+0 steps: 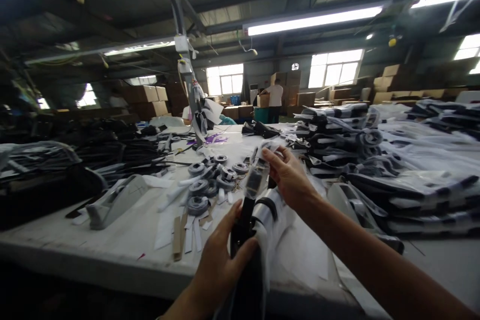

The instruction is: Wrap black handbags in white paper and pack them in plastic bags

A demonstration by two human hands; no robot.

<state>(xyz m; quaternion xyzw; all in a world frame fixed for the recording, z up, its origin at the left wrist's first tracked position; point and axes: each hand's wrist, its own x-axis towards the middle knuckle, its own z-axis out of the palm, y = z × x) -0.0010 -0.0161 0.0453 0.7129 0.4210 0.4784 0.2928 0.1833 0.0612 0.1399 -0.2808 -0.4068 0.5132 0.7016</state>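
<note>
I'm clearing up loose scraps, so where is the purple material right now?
In the head view, the purple material is left of centre on the far part of the table, by the grey pole, beyond the grey rolls.

The interior was dim; 2 tube lights (315, 21) glared at upper right, and the windows (335, 68) were overexposed. Deep shadow lay beneath the desk (112, 242). Wide-angle distortion stretched the margins; blur softened the right-hand stacks (427, 187).
</note>
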